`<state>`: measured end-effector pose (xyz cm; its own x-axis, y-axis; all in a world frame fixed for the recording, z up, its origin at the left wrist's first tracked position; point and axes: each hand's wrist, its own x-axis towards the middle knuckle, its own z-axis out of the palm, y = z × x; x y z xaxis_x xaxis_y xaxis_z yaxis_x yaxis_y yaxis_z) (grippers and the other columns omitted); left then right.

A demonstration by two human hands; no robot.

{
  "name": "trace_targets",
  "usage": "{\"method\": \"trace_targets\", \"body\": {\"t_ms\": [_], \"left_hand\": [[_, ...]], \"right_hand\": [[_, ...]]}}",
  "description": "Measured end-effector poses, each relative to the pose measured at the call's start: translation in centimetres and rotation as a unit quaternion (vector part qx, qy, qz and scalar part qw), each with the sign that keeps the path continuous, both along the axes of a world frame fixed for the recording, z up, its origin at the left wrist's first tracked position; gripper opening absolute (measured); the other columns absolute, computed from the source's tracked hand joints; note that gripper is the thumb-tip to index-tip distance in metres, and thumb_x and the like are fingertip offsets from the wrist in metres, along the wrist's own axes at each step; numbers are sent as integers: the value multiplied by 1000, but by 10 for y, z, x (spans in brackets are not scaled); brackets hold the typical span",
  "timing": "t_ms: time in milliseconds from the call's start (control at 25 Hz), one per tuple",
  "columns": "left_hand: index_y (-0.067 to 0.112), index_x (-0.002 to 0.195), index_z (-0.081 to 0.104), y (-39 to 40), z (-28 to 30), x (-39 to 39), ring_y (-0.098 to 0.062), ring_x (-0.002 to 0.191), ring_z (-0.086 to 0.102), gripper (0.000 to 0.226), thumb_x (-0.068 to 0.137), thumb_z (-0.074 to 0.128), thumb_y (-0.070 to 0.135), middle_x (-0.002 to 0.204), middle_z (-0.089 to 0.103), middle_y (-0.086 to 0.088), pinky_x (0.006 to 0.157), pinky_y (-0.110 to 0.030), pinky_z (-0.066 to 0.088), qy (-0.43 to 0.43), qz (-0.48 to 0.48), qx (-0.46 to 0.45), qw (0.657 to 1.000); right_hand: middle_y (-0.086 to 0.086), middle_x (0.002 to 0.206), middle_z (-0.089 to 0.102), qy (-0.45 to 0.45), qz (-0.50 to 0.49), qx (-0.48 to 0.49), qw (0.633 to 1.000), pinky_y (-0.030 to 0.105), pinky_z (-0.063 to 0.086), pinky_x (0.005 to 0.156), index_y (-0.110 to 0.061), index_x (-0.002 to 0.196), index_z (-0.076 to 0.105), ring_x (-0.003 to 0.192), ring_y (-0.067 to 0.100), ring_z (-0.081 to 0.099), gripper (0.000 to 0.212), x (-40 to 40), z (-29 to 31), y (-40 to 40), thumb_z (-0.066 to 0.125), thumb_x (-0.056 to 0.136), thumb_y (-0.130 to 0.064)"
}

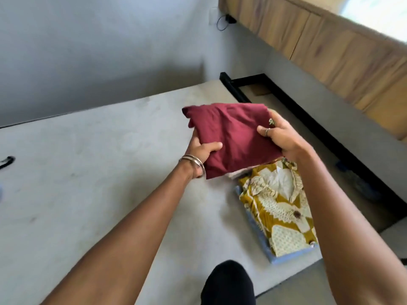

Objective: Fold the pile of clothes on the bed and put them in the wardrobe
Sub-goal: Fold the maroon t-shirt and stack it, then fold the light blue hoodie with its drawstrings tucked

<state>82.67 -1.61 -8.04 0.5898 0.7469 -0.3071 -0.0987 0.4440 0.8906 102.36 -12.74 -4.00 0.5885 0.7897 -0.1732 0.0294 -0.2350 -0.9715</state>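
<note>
1. Grey bed surface (99,194) fills most of the view, with a pale wall behind it and a black frame edge (286,106) along its right side.
2. Held above the bed near its middle is a folded maroon garment (231,133), clear of the mattress.
3. At the garment's near-left edge, the left hand (202,155) grips it, thumb on top and fingers beneath; two metal bangles (193,165) sit on that wrist.
4. On the right edge, the right hand (279,137) grips it with the thumb, which bears a ring, pressed on top.
5. Just below the garment, nearer and to the right, a folded mustard and cream patterned garment (279,208) lies on a light blue folded piece (259,234).
6. Wooden cabinet fronts (330,40) run along the far right.
7. Something black (226,282) shows at the near edge; what it is cannot be told.
</note>
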Motion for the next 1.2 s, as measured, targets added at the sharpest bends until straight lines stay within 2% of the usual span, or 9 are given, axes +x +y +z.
{"method": "trace_targets", "body": {"t_ms": [120, 240, 520, 640, 760, 880, 1000, 1080, 1200], "left_hand": [[22, 135, 45, 20, -17, 62, -25, 104, 64, 69, 76, 71, -3, 125, 62, -4, 81, -42, 57, 41, 24, -26, 999], [12, 127, 49, 4, -59, 85, -32, 98, 64, 48, 85, 64, -4, 127, 59, -11, 51, -44, 57, 165, -60, -92, 980], [12, 118, 47, -13, -85, 83, -27, 64, 71, 54, 75, 67, -13, 105, 63, -13, 52, -41, 59, 157, 34, -106, 981], [17, 127, 37, -21, -89, 75, -30, 65, 72, 57, 83, 70, 2, 112, 62, -15, 62, -48, 60, 196, -35, -76, 977], [18, 137, 34, -24, -90, 64, -26, 73, 72, 62, 87, 70, 25, 116, 60, -13, 64, -41, 61, 246, -53, -1, 968], [21, 130, 44, -25, -80, 47, -24, 74, 70, 47, 89, 67, 25, 111, 58, -7, 63, -37, 60, 300, -18, 48, 953], [17, 116, 54, -22, -71, 17, -19, 61, 64, 28, 89, 64, 16, 102, 64, -9, 55, -32, 54, 324, -17, 26, 946], [15, 106, 60, -20, -61, -11, -18, 57, 60, 18, 89, 62, 13, 90, 67, -7, 54, -27, 50, 330, -47, 38, 942], [13, 99, 65, -22, -33, -66, -22, 61, 60, 13, 88, 59, 10, 85, 69, -9, 46, -19, 45, 342, -43, 76, 935]], "right_hand": [[0, 136, 58, -182, -35, -122, 975, 40, 46, 103, -28, 136, 52, 123, 21, 56, 47, 60, -14, 21, 67, 92, -24], [13, 132, 58, -230, -29, -319, 919, 38, 50, 95, -13, 139, 46, 101, 26, 64, 55, 74, -66, 7, 70, 90, -22], [6, 118, 60, -146, -226, -174, 947, 33, 50, 98, -13, 128, 61, 104, 19, 60, 39, 71, -102, -11, 61, 91, -2], [15, 133, 52, -196, -186, -256, 928, 44, 42, 108, -12, 138, 49, 123, 32, 50, 45, 65, -109, -13, 56, 94, -4], [17, 137, 46, -395, -186, -213, 874, 46, 36, 108, -10, 137, 49, 129, 34, 37, 42, 34, -102, -9, 54, 96, -8], [7, 140, 46, -512, 27, -155, 845, 46, 32, 109, -18, 135, 53, 132, 27, 34, 37, -3, -101, -1, 49, 99, -18], [1, 163, 14, -477, 180, -348, 787, 55, -2, 119, -31, 152, 29, 151, 27, 1, 49, -23, -117, 0, 35, 104, -24], [2, 165, 6, -436, 133, -359, 814, 60, -2, 118, -31, 153, 24, 151, 31, -5, 58, -43, -108, 5, 39, 100, -14], [7, 152, 34, -420, 87, -296, 853, 55, 23, 109, -25, 141, 44, 139, 33, 26, 48, -102, -78, 15, 44, 96, -11]]}}
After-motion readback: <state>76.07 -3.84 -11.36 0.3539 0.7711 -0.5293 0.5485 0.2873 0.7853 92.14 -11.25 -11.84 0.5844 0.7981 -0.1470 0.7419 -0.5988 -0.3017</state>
